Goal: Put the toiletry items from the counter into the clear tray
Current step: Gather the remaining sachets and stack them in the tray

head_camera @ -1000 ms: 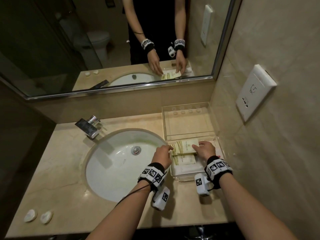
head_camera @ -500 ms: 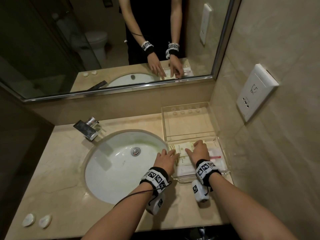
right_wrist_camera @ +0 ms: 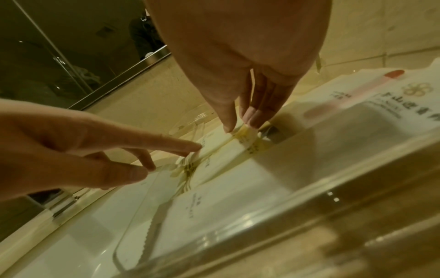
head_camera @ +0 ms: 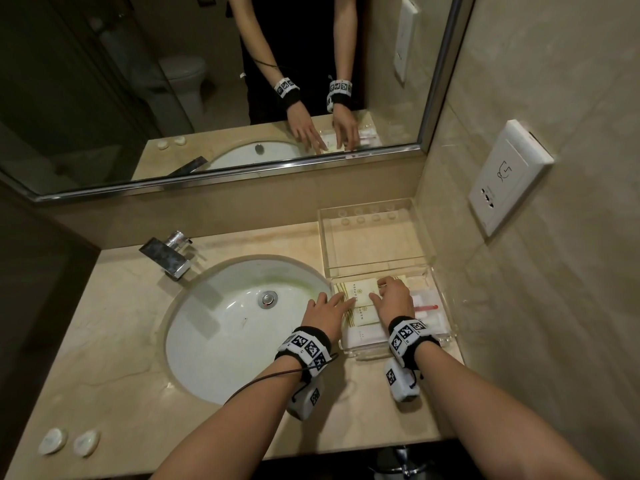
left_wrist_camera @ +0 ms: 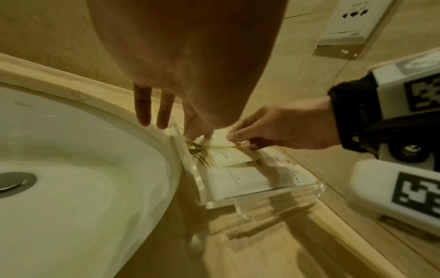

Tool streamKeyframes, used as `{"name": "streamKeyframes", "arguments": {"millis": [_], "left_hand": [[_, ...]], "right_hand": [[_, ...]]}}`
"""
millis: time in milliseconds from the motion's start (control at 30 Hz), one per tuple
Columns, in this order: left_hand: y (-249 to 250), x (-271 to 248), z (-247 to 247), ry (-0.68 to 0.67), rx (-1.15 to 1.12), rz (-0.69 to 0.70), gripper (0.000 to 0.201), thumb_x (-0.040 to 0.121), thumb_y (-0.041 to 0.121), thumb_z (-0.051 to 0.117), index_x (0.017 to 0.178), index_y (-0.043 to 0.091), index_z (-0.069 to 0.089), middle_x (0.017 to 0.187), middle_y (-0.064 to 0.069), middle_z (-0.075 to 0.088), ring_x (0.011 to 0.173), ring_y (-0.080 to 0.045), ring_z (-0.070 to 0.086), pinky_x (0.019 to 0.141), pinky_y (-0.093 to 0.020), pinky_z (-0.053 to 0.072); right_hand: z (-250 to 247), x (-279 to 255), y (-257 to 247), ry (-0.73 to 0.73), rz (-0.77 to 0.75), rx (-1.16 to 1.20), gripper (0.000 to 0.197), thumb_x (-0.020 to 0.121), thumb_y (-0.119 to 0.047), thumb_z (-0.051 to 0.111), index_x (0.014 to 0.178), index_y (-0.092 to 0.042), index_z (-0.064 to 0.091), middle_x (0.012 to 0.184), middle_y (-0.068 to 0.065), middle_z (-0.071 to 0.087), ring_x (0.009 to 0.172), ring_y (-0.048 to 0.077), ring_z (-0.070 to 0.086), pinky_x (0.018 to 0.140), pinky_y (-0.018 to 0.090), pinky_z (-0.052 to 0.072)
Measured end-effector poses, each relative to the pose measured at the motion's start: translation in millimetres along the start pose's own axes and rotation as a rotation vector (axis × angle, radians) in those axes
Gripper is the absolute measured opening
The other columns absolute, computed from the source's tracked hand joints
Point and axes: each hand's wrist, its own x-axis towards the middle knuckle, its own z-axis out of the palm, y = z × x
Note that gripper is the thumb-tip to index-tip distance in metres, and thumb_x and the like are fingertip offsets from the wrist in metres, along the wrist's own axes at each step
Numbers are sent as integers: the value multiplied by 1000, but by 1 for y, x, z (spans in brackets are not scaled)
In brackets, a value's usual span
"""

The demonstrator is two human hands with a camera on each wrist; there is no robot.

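The clear tray (head_camera: 447, 336) stands on the counter right of the sink. In it lie a cream packet (head_camera: 360, 293) at the far end, a second cream packet (head_camera: 364, 313), a white packet (head_camera: 363, 337) and a toothbrush packet (head_camera: 427, 308) with a pink handle. My left hand (head_camera: 330, 304) has straight fingers, and the fingertips (left_wrist_camera: 197, 131) press the cream packet's (left_wrist_camera: 221, 140) left end. My right hand (head_camera: 391, 296) pinches its right end between the thumb and fingers (right_wrist_camera: 252, 118). In the right wrist view, the left hand's index finger (right_wrist_camera: 166, 143) lies flat on the packet (right_wrist_camera: 214, 144).
A second, empty clear tray (head_camera: 374, 237) sits behind the first, against the mirror wall. The white basin (head_camera: 225, 341) and the chrome faucet (head_camera: 169, 254) are to the left. Two small round white soaps (head_camera: 52, 441) lie at the front left. A socket plate (head_camera: 509, 174) is on the right wall.
Both hands moved the cream packet forward and down onto the far end of the tray. The left hand's fingers went from curled round the packet to straight on top of it.
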Motion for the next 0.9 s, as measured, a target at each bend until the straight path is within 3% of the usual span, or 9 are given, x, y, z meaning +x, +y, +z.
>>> {"name": "streamKeyframes", "arguments": {"millis": [167, 300, 400, 467, 567, 700, 833, 900], "left_hand": [[1, 0, 4, 18, -24, -13, 80, 82, -4, 50, 149, 29, 23, 158, -2, 21, 133, -32, 30, 104, -44, 31], [-5, 0, 4, 84, -120, -18, 61, 91, 2, 43, 144, 29, 34, 154, 1, 31, 131, -30, 33, 101, -43, 35], [-12, -2, 1, 218, -263, -40, 46, 94, 5, 43, 135, 25, 47, 144, 1, 45, 125, -27, 40, 98, -39, 38], [-18, -5, -4, 320, -478, -88, 32, 94, 10, 47, 122, 19, 58, 129, -2, 58, 116, -23, 49, 97, -34, 43], [-32, -12, -10, 366, -774, -201, 19, 93, 12, 51, 105, 12, 65, 108, -5, 69, 92, -16, 61, 81, -25, 48], [-58, -29, -16, 386, -962, -308, 17, 93, 11, 53, 100, 5, 67, 95, -9, 71, 70, -9, 60, 54, -10, 43], [-90, -61, -20, 481, -1077, -402, 14, 92, 10, 54, 94, 6, 67, 86, -9, 69, 65, -13, 60, 46, -5, 41], [-108, -83, -20, 529, -1119, -459, 12, 91, 9, 55, 93, 5, 66, 85, -9, 68, 63, -13, 61, 45, -6, 41]], "right_hand": [[-5, 2, 2, -52, -15, -59, 33, 89, -23, 66, 120, -11, 62, 118, 9, 59, 102, 28, 62, 87, 36, 52], [-11, 2, 4, -63, -14, -3, 39, 92, -23, 62, 128, -11, 60, 122, 11, 59, 110, 28, 60, 91, 33, 48], [-15, -1, 3, -26, 5, 61, 38, 91, -25, 62, 126, -12, 60, 118, 10, 62, 108, 26, 61, 90, 34, 48], [-18, -3, 0, 21, -4, 104, 32, 89, -24, 64, 119, -14, 63, 113, 9, 63, 103, 24, 61, 85, 31, 47], [-23, -6, -10, 76, -52, 226, 21, 88, -20, 65, 109, -15, 66, 103, 7, 66, 94, 21, 61, 80, 29, 47], [-26, -13, -42, 47, -139, 366, 12, 87, -18, 65, 98, -16, 69, 90, 1, 69, 85, 18, 65, 80, 36, 55], [-11, -22, -87, -38, -249, 402, 12, 88, -16, 65, 97, -12, 70, 91, -1, 69, 86, 12, 62, 78, 24, 50], [4, -28, -113, -98, -288, 406, 11, 88, -16, 65, 96, -11, 70, 91, -1, 69, 85, 12, 62, 78, 23, 49]]}}
